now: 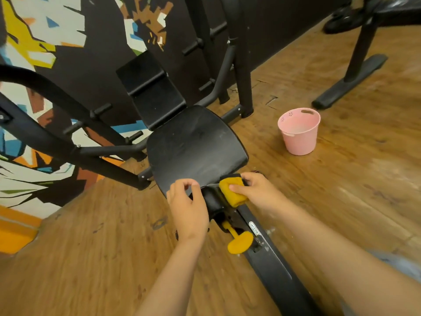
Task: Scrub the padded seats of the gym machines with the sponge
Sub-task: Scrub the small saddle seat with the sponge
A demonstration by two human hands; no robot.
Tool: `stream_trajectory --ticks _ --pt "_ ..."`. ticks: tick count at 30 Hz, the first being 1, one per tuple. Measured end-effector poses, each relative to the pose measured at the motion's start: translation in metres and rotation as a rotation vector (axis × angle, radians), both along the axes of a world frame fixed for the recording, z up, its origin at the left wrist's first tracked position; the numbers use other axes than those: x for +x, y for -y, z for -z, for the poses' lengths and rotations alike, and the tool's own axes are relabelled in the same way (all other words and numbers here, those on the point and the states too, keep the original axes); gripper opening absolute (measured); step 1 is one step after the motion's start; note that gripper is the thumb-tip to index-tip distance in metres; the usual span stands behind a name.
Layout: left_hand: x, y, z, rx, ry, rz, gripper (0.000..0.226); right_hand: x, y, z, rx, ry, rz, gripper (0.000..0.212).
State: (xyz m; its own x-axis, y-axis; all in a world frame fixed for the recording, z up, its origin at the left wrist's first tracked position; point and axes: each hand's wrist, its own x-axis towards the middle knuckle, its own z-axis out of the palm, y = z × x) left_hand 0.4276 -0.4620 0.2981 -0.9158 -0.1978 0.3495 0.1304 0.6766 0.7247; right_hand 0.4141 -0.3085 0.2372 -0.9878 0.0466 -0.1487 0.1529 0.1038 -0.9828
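The right hand [257, 190] grasps the yellow sponge [233, 195], thumb on top and fingers wrapped round its far side, pressing it against the front edge of the black padded seat [196, 147]. Just beside it, the left hand [186, 201] sits at the same edge with fingers curled; whether it grips the padding cannot be told. Below and between the hands, a yellow adjustment knob [241, 241] juts from the machine's frame. A pink bucket [298, 133] stands on the wooden floor [91, 247] beyond the right hand.
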Motion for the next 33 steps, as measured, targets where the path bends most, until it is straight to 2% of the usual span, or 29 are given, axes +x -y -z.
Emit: stream_trajectory --ticks 1,2,4,5,9,13,16,19,21,23,27,30,33 --pt "-0.002 -0.004 0.002 -0.018 -0.008 -0.006 0.011 0.0 -0.004 0.004 -0.042 -0.003 -0.008 0.081" --pt "-0.004 -0.006 0.005 -0.038 -0.026 -0.018 0.011 0.0 -0.005 0.003 -0.069 -0.004 -0.024 0.073" --pt "-0.004 -0.006 0.011 -0.073 -0.074 -0.051 0.013 0.007 0.001 -0.024 -0.111 -0.014 -0.023 0.043" --pt "-0.002 -0.005 0.013 -0.089 -0.094 -0.061 0.014 0.005 0.006 -0.026 -0.102 -0.039 -0.047 0.037" --pt "-0.001 -0.004 0.015 -0.127 -0.111 -0.089 0.015 -0.007 0.022 -0.028 0.059 -0.15 -0.03 0.05" --pt "0.001 -0.005 0.014 -0.115 -0.097 -0.101 0.014 -0.014 0.009 -0.017 0.115 -0.042 -0.042 0.061" --pt "0.001 -0.005 0.015 -0.102 -0.091 -0.111 0.013 -0.006 0.011 -0.02 0.076 -0.067 -0.002 0.053" --pt "-0.001 -0.004 0.017 -0.115 -0.123 -0.1 0.014 0.018 0.024 -0.033 -0.104 -0.176 0.028 0.03" --pt "-0.002 -0.004 0.018 -0.131 -0.147 -0.091 0.015 0.033 0.033 -0.033 -0.174 -0.254 0.064 0.022" --pt "-0.002 -0.003 0.018 -0.136 -0.156 -0.087 0.016 0.043 0.039 -0.028 -0.239 -0.286 0.133 0.02" --pt "-0.002 -0.003 0.018 -0.133 -0.149 -0.095 0.015 0.051 0.048 -0.018 -0.238 -0.308 0.216 0.027" --pt "-0.001 -0.004 0.017 -0.147 -0.138 -0.097 0.013 0.058 0.046 -0.001 -0.271 -0.258 0.272 0.026" --pt "0.001 -0.006 0.016 -0.133 -0.132 -0.103 0.012 0.054 0.032 0.024 -0.177 -0.136 0.303 0.023"
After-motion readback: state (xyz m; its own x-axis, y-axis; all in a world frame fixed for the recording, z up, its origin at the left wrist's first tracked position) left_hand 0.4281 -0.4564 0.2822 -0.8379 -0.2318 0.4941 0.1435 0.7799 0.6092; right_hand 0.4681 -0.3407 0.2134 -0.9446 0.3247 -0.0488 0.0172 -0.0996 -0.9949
